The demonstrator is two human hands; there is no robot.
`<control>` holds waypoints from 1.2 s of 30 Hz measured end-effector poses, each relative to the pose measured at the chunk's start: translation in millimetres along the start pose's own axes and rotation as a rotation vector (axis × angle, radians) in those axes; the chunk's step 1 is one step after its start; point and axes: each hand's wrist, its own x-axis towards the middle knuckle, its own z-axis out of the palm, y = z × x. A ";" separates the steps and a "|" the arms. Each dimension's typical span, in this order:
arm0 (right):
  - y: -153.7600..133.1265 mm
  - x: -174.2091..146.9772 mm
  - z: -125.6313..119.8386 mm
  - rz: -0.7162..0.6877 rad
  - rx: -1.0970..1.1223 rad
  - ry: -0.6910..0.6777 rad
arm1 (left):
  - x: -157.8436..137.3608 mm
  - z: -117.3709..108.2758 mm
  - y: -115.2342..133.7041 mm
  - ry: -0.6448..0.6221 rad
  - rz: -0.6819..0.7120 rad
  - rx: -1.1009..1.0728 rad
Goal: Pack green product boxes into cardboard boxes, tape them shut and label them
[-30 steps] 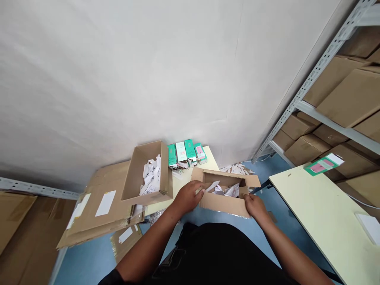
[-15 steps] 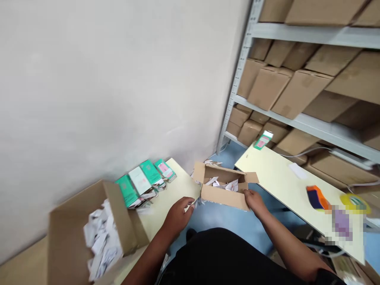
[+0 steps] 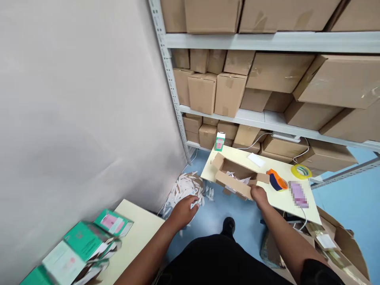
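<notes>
My right hand grips the near right corner of an open cardboard box. The box is long, its flaps stand out, and crumpled white paper lies inside. It is held over the near edge of a cream table; whether it rests there I cannot tell. My left hand hangs in the air left of the box, fingers apart and slightly curled, holding nothing. Below and beyond it, white paper scraps are heaped on the floor.
On the table are a green-and-white carton, a white slip, an orange-and-blue tape dispenser, a yellow tape roll and a pixelated purple item. Green cartons lie on the left table. Shelves hold several cardboard boxes.
My view has turned right, toward the shelves. The cardboard box in my right hand has moved from the gap between the tables to the right table. My left hand stays empty.
</notes>
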 end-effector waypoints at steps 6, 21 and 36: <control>-0.2 98.1 -14.1 0.023 0.026 -0.117 | 130.9 17.6 45.2 0.110 -0.036 0.077; 51.9 90.5 -74.5 0.106 0.327 -0.098 | 472.4 26.2 110.3 0.002 -0.357 0.542; -18.7 14.7 -64.6 0.249 0.420 0.084 | 548.9 32.0 51.0 -0.038 -0.138 0.478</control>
